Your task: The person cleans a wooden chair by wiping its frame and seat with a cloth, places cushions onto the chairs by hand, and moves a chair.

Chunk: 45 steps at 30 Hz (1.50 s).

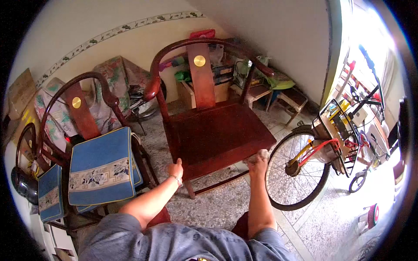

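Observation:
A dark red-brown wooden armchair with a curved top rail and a round gold disc on its back splat stands facing me. At the front left corner of its seat, my left hand grips the edge, thumb up, with a bracelet on the wrist. My right hand is closed on the front right corner; its fingers are partly hidden and look greyish. A similar armchair is on the left, with blue patterned cushions stacked on its seat.
Close on the right stands a bicycle wheel with a black rack. Behind the chair are a cardboard box and small wooden stools. A floral cloth covers something at the wall. Speckled tile floor lies below.

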Available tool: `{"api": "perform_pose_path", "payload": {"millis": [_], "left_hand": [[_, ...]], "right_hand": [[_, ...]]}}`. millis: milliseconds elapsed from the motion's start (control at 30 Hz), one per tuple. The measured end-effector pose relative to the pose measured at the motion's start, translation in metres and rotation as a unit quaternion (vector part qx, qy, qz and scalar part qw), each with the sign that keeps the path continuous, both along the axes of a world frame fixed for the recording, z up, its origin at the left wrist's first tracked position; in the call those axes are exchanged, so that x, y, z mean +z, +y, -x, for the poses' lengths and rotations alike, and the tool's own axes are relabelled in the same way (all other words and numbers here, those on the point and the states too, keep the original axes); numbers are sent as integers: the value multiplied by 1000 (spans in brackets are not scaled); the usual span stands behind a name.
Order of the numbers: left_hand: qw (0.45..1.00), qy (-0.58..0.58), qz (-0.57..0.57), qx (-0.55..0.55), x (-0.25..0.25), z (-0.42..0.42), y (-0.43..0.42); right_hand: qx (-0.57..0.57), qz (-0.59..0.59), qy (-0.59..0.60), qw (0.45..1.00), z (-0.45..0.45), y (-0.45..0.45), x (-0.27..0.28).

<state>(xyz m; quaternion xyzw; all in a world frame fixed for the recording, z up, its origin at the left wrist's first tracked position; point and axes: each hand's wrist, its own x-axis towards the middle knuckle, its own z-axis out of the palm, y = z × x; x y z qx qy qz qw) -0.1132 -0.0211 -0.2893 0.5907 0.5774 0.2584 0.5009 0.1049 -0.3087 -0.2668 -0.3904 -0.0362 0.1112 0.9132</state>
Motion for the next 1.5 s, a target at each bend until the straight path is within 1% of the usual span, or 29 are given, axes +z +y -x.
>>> {"api": "perform_pose_path", "payload": {"millis": [33, 67, 133, 167, 267, 300, 367, 433, 533, 600, 633, 667, 733, 767, 800, 833, 867, 900, 933, 1000, 1033, 1067, 1133, 1200, 1233, 1267, 1333, 1433, 1500], "left_hand": [[1000, -16, -1, -3, 19, -7, -16], [1000, -31, -2, -4, 41, -12, -27], [1000, 8, -20, 0, 41, -29, -26], [999, -28, -6, 24, 44, -36, -28], [998, -50, 43, 7, 2, -61, 8], [997, -51, 50, 12, 2, -66, 11], [997, -48, 63, 3, 9, -75, 18], [998, -34, 32, 34, -10, -93, 27], [999, 10, 7, 40, -16, -106, 24], [998, 6, 27, 64, -7, -108, 18], [999, -7, 38, 2, 14, -99, 14], [999, 18, -48, 1, 9, -104, 17], [999, 21, -42, -11, 47, -102, 9], [985, 125, -82, -81, 27, -121, 30], [984, 111, -94, -98, 1, -139, 42], [983, 130, -36, -128, 31, -132, 36], [973, 155, -62, -158, 30, -133, 38], [972, 136, -46, -188, 41, -120, 33], [969, 118, -28, -217, 54, -107, 28], [902, 110, -97, -406, 80, -52, 19], [883, 130, -206, -402, 99, -13, 4], [837, 98, -341, -416, 74, 20, 3], [754, 48, -479, -446, 111, 107, 4], [707, 71, -540, -451, 155, 190, 8], [707, 92, -553, -430, 154, 226, 16], [702, 149, -552, -424, 166, 258, 21], [723, 311, -483, -383, 173, 311, 23], [749, 411, -423, -302, 164, 351, 43], [745, 441, -408, -290, 148, 367, 68]], "right_hand": [[-7, 48, 24, 999, -13, 15, -34], [-25, 85, 72, 993, 2, 32, -22], [-20, 123, 91, 988, 19, 47, -5], [38, 64, 65, 995, 10, 47, -23], [54, 76, 63, 994, 26, 55, -4], [105, 133, 51, 984, 36, 51, 7], [102, 201, -88, 970, 53, 60, 0], [151, 190, -55, 968, 63, 69, 5], [109, 198, -155, 962, 75, 76, 14], [129, 176, -91, 972, 70, 77, 12], [151, 109, -73, 980, 65, 79, 3], [167, 109, -74, 977, 62, 81, 1], [110, 103, 4, 989, 55, 94, 4], [80, 138, -106, 981, 44, 98, -6], [86, 97, -53, 990, 50, 102, 6], [87, 55, 0, 995, 57, 105, 22], [75, 68, 17, 995, 58, 105, 24], [89, 16, 6, 996, 51, 106, 13], [95, 20, 21, 995, 46, 100, 5], [105, 27, 51, 993, 34, 89, -10], [116, 1, 71, 991, 31, 86, -12], [107, 3, 72, 992, 38, 84, -1], [114, -15, 92, 989, 50, 79, 17], [132, 87, -22, 987, 48, 72, 10], [134, 89, -21, 987, 56, 73, 14], [109, 152, -31, 982, 64, 76, 22], [76, 214, -44, 973, 69, 71, 23], [137, 30, 57, 988, 71, 71, 14], [159, 32, 67, 984, 67, 68, -6]]}}
